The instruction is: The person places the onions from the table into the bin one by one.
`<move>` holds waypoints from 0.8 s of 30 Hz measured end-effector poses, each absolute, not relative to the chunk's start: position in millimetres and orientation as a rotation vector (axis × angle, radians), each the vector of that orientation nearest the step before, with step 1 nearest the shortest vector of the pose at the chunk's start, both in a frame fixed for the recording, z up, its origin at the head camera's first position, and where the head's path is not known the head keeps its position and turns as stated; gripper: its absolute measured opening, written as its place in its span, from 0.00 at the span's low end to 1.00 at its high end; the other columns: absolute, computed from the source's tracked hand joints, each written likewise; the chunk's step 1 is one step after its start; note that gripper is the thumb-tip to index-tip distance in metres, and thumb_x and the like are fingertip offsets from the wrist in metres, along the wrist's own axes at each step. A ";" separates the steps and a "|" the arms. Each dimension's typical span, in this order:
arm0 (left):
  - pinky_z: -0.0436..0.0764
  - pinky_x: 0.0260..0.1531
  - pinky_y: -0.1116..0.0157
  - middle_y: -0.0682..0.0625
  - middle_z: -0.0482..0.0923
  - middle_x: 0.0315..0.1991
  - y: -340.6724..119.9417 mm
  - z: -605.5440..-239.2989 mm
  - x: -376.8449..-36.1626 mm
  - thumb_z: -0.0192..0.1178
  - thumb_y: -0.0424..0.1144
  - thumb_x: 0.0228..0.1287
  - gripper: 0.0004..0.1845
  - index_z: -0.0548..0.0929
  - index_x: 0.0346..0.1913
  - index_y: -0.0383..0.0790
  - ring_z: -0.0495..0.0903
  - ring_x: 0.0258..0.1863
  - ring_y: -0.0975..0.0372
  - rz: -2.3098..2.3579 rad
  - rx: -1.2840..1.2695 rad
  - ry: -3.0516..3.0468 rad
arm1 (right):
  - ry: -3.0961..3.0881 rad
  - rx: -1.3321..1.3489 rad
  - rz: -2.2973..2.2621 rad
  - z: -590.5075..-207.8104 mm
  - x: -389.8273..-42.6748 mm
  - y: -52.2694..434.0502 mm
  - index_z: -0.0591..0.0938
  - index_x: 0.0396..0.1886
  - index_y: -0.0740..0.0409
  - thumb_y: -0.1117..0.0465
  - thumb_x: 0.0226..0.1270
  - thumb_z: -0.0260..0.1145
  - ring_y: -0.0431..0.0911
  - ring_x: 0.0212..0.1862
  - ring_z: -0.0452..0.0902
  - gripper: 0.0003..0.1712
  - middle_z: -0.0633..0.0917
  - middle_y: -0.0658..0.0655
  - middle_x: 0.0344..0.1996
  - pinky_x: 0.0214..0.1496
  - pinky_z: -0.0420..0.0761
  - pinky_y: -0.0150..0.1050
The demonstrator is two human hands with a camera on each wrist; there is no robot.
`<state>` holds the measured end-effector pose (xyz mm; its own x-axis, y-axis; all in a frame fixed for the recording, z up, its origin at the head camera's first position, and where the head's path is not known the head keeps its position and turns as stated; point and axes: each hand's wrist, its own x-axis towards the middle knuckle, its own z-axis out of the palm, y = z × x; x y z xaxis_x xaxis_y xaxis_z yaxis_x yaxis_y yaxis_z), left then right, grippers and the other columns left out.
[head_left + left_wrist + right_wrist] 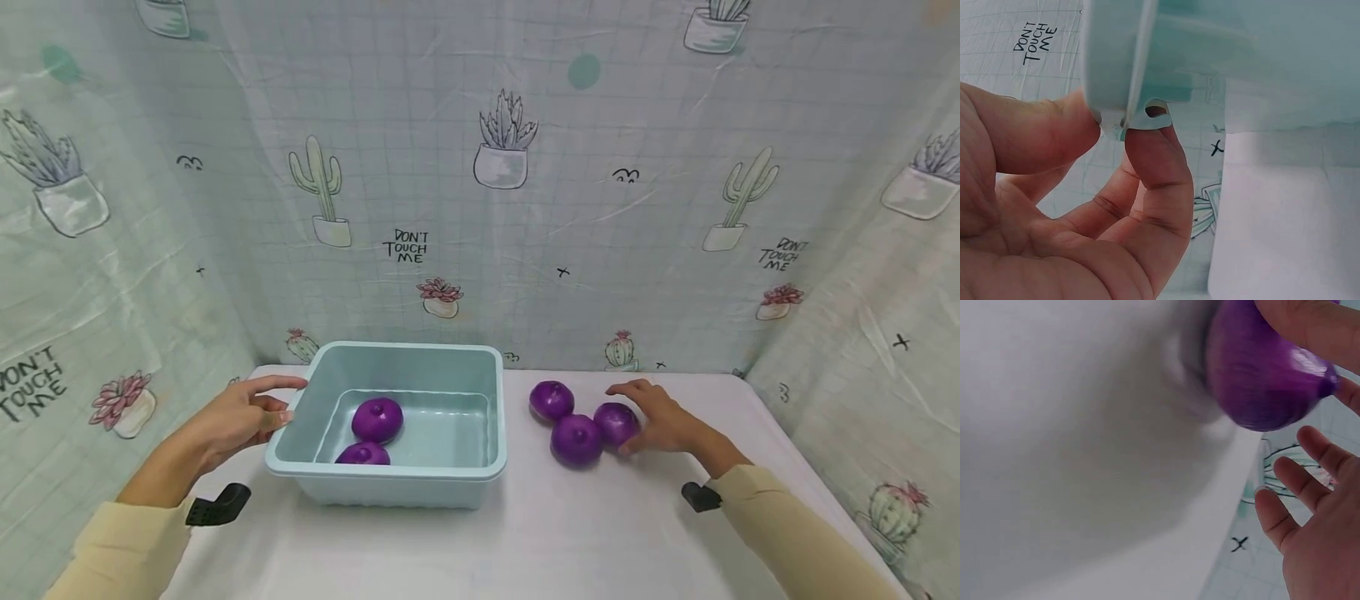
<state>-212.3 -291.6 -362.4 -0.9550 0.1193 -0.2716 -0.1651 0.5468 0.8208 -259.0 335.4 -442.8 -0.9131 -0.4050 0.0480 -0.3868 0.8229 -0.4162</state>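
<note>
In the head view, my left hand [236, 421] pinches the left rim of a pale blue plastic basin [390, 487]. The left wrist view shows thumb [1047, 134] and fingers [1160, 162] on either side of that rim. Two purple onions [377, 419] lie inside the basin, towards its left. To its right, three more sit close together on the table: one at the back [551, 401], one in front [577, 441] and a right-hand onion [615, 423]. My right hand [663, 423] is around this right-hand onion [1260, 375], thumb at its side, other fingers spread.
A white-covered table [540, 542] carries everything. Behind it and at both sides hangs a curtain [570, 208] printed with cacti and lettering. The basin's back edge stands near the rear curtain.
</note>
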 end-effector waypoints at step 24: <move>0.85 0.45 0.63 0.38 0.78 0.53 -292.8 -363.7 -213.2 0.59 0.32 0.75 0.33 0.63 0.79 0.35 0.79 0.45 0.55 1.392 -0.050 2.474 | 2.991 -0.668 -0.794 -462.9 -248.3 332.5 0.76 0.68 0.57 0.52 0.43 0.88 0.61 0.62 0.71 0.51 0.78 0.62 0.60 0.58 0.79 0.64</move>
